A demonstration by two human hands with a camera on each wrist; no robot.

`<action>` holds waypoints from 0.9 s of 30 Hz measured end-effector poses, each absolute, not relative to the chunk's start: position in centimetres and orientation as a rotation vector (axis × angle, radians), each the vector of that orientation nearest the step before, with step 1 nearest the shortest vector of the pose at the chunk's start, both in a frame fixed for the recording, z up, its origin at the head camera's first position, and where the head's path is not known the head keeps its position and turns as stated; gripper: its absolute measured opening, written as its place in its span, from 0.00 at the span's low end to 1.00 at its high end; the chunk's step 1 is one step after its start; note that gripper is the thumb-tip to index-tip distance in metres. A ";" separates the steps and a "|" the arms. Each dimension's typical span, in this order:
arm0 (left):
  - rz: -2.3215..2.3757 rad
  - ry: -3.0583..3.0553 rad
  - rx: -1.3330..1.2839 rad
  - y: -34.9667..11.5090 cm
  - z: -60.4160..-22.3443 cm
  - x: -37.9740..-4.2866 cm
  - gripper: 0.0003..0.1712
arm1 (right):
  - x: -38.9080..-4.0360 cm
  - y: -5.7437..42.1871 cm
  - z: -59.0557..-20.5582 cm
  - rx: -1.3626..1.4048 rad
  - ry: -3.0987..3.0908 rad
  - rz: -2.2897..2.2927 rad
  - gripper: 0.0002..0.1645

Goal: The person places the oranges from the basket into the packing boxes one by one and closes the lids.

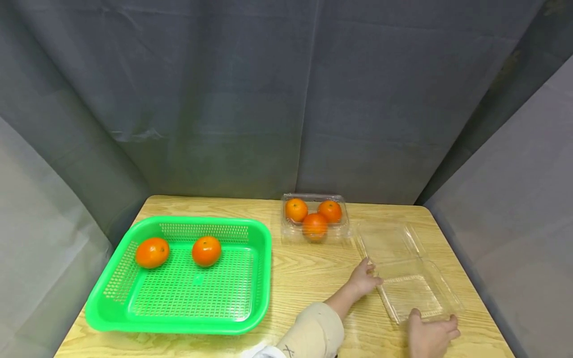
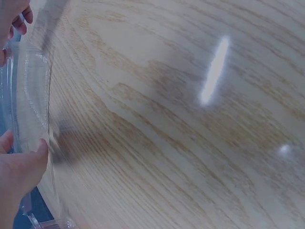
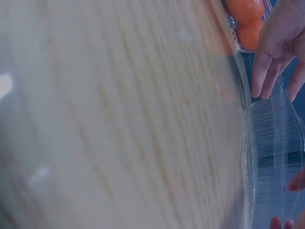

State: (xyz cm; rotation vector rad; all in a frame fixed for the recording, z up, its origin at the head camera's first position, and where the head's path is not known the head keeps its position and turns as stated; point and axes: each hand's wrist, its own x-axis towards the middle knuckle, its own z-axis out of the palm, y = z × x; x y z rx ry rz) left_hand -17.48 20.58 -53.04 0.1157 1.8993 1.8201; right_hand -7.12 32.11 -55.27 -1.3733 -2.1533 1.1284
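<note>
An opened clear plastic clamshell container (image 1: 409,293) lies on the right part of the table, its lid half folded back to the far side. My left hand (image 1: 363,278) is at its left edge, thumb and fingers spread apart. In the right wrist view the left hand's (image 3: 281,52) fingers are fairly straight, fingertips right at the container's (image 3: 271,143) rim. My right hand (image 1: 430,335) is at the near edge, thumb and fingers spread. The left wrist view catches the left hand (image 2: 21,171) beside the clear plastic (image 2: 35,90), with the right hand (image 2: 14,14) above.
A green basket (image 1: 179,326) on the left holds two oranges, one orange (image 1: 152,252) against its left side and another orange (image 1: 207,251) nearer the middle. Another clear container (image 1: 286,233) with three oranges (image 1: 315,226) stands at the back. Grey curtains (image 1: 233,99) enclose the table (image 1: 309,278).
</note>
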 end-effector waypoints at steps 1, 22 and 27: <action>1.827 1.908 0.117 20.6 -53.1 -17.5 0.40 | -7.1 32.1 -55.2 -1.372 -2.152 1.129 0.50; 2.023 1.958 0.117 19.9 -54.2 -17.7 0.40 | -7.7 31.3 -55.6 -1.291 -2.168 1.158 0.50; 2.081 1.980 0.113 19.4 -54.4 -17.6 0.40 | -7.9 30.9 -55.5 -1.260 -2.201 1.145 0.49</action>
